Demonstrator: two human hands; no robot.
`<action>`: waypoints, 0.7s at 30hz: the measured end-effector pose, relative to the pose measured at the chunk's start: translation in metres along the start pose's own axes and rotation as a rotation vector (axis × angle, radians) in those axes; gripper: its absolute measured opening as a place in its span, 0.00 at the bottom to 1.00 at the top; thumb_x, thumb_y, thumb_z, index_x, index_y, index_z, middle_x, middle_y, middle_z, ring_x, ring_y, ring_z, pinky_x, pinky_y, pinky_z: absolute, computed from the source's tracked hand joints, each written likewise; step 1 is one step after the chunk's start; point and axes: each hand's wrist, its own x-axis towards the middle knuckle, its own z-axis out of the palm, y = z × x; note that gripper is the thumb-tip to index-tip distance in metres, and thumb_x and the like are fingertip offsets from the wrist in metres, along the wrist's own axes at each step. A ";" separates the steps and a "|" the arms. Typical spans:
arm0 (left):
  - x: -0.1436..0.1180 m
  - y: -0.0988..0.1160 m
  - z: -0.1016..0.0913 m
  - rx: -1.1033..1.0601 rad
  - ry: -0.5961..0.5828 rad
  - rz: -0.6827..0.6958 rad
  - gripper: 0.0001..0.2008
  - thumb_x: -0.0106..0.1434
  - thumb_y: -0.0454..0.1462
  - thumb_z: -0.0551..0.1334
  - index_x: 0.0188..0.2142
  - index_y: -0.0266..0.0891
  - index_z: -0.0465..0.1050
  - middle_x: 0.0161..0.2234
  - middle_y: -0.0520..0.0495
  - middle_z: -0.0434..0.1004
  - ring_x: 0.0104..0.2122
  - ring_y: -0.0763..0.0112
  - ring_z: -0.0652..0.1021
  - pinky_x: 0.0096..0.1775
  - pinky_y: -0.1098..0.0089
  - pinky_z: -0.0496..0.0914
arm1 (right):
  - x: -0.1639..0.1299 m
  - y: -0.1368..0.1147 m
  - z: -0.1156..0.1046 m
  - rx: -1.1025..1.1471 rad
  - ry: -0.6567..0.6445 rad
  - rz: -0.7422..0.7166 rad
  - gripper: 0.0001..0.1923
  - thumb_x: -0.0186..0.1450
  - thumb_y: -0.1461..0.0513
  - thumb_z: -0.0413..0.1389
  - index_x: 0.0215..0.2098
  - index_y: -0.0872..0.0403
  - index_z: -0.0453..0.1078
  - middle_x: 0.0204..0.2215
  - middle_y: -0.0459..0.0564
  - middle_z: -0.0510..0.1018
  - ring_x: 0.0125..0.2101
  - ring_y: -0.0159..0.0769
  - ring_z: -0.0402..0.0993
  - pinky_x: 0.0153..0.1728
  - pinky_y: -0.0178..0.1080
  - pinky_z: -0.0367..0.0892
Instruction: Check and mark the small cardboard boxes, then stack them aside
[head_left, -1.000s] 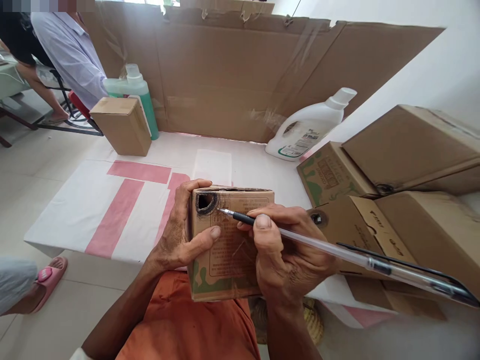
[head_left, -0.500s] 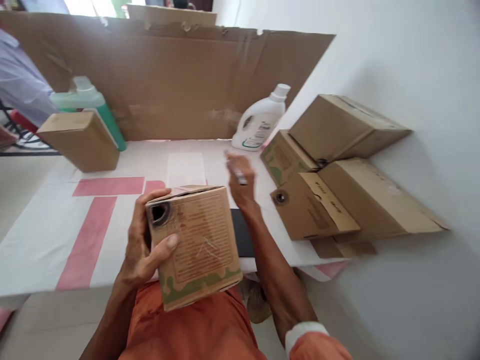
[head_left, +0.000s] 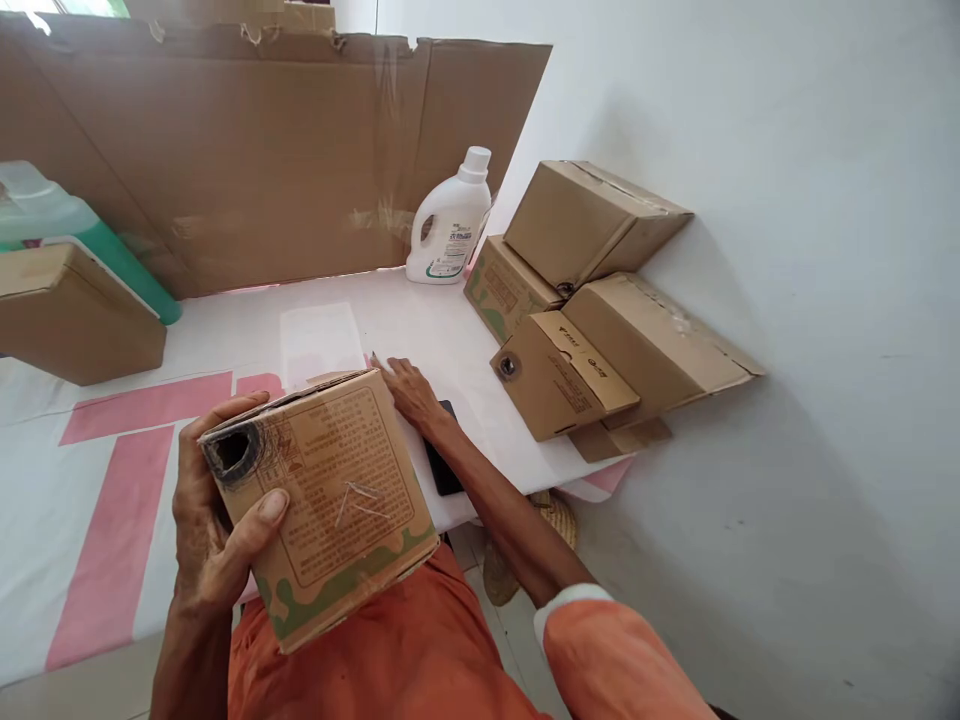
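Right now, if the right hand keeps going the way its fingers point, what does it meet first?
Only bare table; farther along that line stands the cardboard wall. The right hand points up-left, well clear of the white bottle. Depth is uncertain.

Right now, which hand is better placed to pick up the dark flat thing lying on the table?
The right hand: it lies flat on the table, touching the dark flat object. The left hand is occupied, gripping the printed cardboard box over the lap.

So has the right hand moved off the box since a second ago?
Yes. The right hand has left the box held in the left hand and reached forward onto the table, towards the white bottle.
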 end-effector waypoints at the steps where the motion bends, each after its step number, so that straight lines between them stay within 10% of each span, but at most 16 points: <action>1: 0.000 0.001 0.001 0.001 0.004 -0.004 0.31 0.60 0.51 0.71 0.62 0.53 0.69 0.62 0.47 0.72 0.59 0.49 0.74 0.56 0.54 0.72 | -0.012 0.003 -0.005 -0.019 0.014 0.056 0.23 0.71 0.72 0.51 0.62 0.55 0.70 0.58 0.62 0.78 0.58 0.47 0.72 0.61 0.48 0.69; 8: 0.001 0.000 0.003 -0.034 -0.035 -0.001 0.32 0.59 0.52 0.71 0.62 0.53 0.69 0.62 0.48 0.71 0.58 0.50 0.73 0.55 0.56 0.70 | -0.117 0.003 -0.012 -0.105 -0.071 0.707 0.41 0.64 0.44 0.66 0.59 0.69 0.68 0.58 0.79 0.72 0.61 0.68 0.68 0.58 0.59 0.69; 14: -0.002 -0.002 0.001 -0.019 -0.031 0.032 0.32 0.59 0.52 0.71 0.61 0.52 0.70 0.61 0.47 0.73 0.58 0.50 0.74 0.54 0.56 0.71 | -0.131 0.011 -0.004 0.055 -0.092 0.708 0.41 0.59 0.50 0.72 0.59 0.67 0.65 0.55 0.74 0.77 0.56 0.62 0.76 0.52 0.47 0.72; 21: -0.003 0.002 0.001 -0.037 -0.004 -0.008 0.32 0.60 0.51 0.71 0.62 0.51 0.69 0.63 0.46 0.71 0.58 0.49 0.73 0.55 0.55 0.70 | -0.146 0.027 0.005 0.507 -0.010 0.655 0.17 0.55 0.57 0.70 0.38 0.54 0.72 0.42 0.60 0.84 0.50 0.57 0.79 0.48 0.48 0.71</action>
